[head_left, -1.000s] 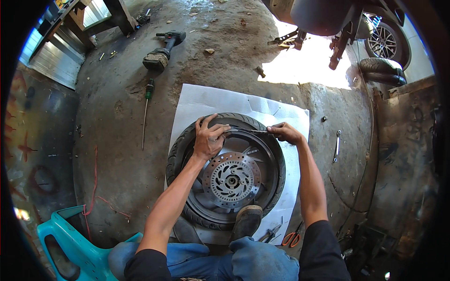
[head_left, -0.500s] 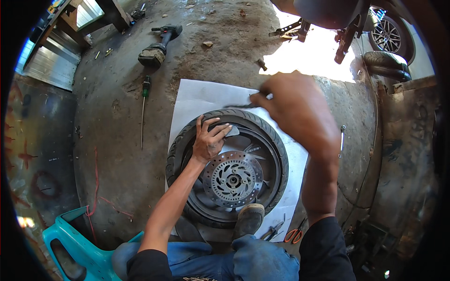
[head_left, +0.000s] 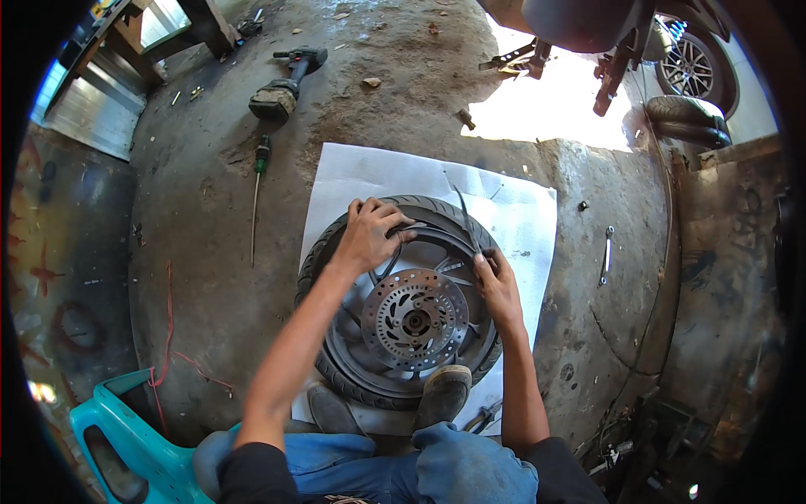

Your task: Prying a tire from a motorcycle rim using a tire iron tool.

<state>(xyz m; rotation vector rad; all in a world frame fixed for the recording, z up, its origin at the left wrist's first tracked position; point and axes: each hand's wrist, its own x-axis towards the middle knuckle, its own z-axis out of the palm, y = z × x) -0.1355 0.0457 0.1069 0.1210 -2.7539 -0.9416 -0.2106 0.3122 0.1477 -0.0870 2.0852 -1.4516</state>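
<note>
Wheel (head_left: 388,383) lies flat, disc (head_left: 415,294) side up, on a white sheet (head_left: 336,172); it sits below and between the two grips. Left grip (head_left: 372,238): over the upper left of the tyre (head_left: 432,207), fingers bent, tips at the inner edge near the rim; whether they are clamped on anything there, cannot tell. Right grip (head_left: 499,288): at the right side of the wheel, thumb and fingers together, clamped on one end of a thin dark bar (head_left: 467,220). Bar runs up and slightly left from the right grip, crossing in view the upper right of the tyre, free end over the sheet; contact between bar and tyre cannot be told. Disc is below and right of the left grip, below and left of the right grip, apart from both. Right shoe (head_left: 443,395) overlaps the wheel's near edge, below and left of the right grip; left shoe (head_left: 334,412) is below the left grip. Pliers (head_left: 483,418) lie below the right grip, partly hidden. Spanner (head_left: 607,254) on the floor, well to the right of the right grip. Screwdriver (head_left: 261,160) and, farther off, cordless tool (head_left: 280,94) lie up and left of the left grip.
</note>
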